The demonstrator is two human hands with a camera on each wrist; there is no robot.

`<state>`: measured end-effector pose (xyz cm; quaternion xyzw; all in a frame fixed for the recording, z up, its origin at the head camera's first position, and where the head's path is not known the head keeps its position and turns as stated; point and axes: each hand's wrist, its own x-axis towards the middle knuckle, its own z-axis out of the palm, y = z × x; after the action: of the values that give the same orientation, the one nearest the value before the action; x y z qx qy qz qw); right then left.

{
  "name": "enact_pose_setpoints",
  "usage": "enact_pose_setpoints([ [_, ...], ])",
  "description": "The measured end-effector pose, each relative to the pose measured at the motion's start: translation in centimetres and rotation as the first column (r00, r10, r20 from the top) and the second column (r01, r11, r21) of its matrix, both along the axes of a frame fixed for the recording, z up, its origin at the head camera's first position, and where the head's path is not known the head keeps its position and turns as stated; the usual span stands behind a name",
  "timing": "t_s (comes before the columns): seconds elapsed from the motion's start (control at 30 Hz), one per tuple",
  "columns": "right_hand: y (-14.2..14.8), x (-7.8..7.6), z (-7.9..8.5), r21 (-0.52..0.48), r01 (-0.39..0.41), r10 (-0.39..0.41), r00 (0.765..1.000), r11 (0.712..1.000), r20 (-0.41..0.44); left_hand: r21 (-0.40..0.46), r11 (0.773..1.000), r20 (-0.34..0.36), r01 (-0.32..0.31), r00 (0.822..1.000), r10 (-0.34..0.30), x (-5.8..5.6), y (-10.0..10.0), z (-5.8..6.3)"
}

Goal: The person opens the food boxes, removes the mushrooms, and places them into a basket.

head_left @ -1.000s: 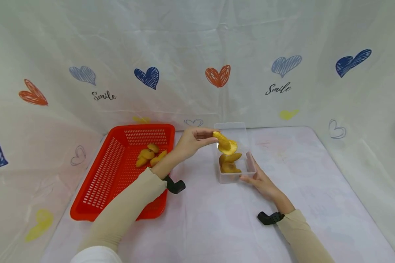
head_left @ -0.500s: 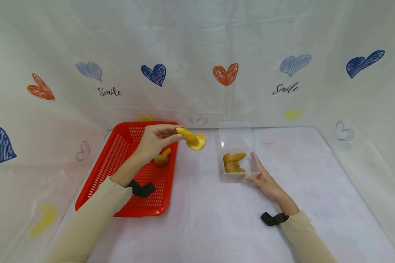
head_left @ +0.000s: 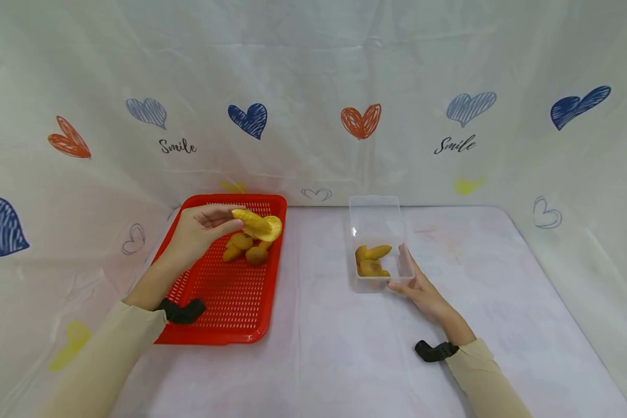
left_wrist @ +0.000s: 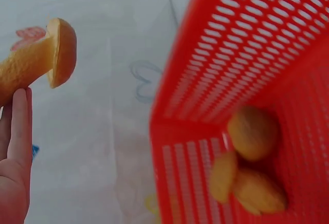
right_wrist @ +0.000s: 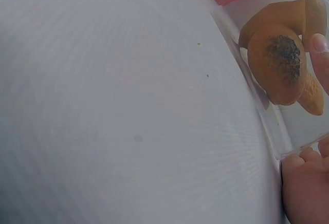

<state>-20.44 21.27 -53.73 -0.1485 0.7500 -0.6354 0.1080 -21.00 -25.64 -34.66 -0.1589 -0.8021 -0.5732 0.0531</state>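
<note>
Between thumb and fingertips my left hand (head_left: pixel 195 232) pinches a yellow-brown mushroom (head_left: pixel 258 225) by its stem, cap pointing right, over the red basket (head_left: pixel 274 278). The left wrist view has its cap (left_wrist: pixel 66 52) and stem up close. Below it in the basket lie several similar mushrooms (head_left: pixel 237 247), partly hidden in the head view. My right hand (head_left: pixel 422 293) holds the clear plastic box (head_left: pixel 371 285) at its front right corner, thumb on the front, fingers along the side. Mushrooms (head_left: pixel 373 267) sit in its left part, one cap (right_wrist: pixel 267 70) with a dark patch.
Behind the box its clear lid (head_left: pixel 375 217) stands raised. A pale cloth (head_left: pixel 334 348) covers the table, and a white sheet with printed hearts (head_left: pixel 251 119) hangs behind. The basket's perforated wall (left_wrist: pixel 221 54) rises beside my left hand.
My left hand has carried the mushroom from over the clear box leftward to over the red basket. My right hand has stayed at the box.
</note>
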Motion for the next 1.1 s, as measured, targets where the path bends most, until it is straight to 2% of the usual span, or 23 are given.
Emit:
enact_pose_setpoints([
  [0.13,0.0,0.2,0.0,-0.004,0.003,-0.003,1.000,1.000,0.005,-0.062,0.998,0.040,-0.001,0.999,0.004,0.3,-1.8,-0.9],
  [0.3,0.0,0.3,0.0,-0.010,0.008,-0.008,1.000,1.000,0.003,-0.154,0.988,0.137,0.002,0.990,0.019,0.5,-4.0,-2.1],
  [0.47,0.0,0.2,0.2,-0.003,0.009,-0.009,1.000,1.000,0.001,-0.223,0.973,0.237,0.060,0.972,-0.005,0.3,-5.7,-3.4],
  [0.57,0.1,0.2,0.2,0.002,0.010,-0.009,1.000,1.000,-0.006,-0.227,0.967,0.273,0.114,0.961,-0.050,-0.3,-6.2,-4.2],
  [0.83,0.1,0.0,0.0,-0.037,-0.007,0.007,1.000,0.999,-0.010,-0.163,0.961,0.354,0.224,0.922,-0.155,-1.8,-6.3,-6.1],
  [1.1,-0.1,0.0,-0.1,-0.033,-0.016,0.016,1.000,0.999,-0.009,-0.167,0.951,0.425,0.261,0.889,-0.170,-2.6,-6.3,-8.4],
])
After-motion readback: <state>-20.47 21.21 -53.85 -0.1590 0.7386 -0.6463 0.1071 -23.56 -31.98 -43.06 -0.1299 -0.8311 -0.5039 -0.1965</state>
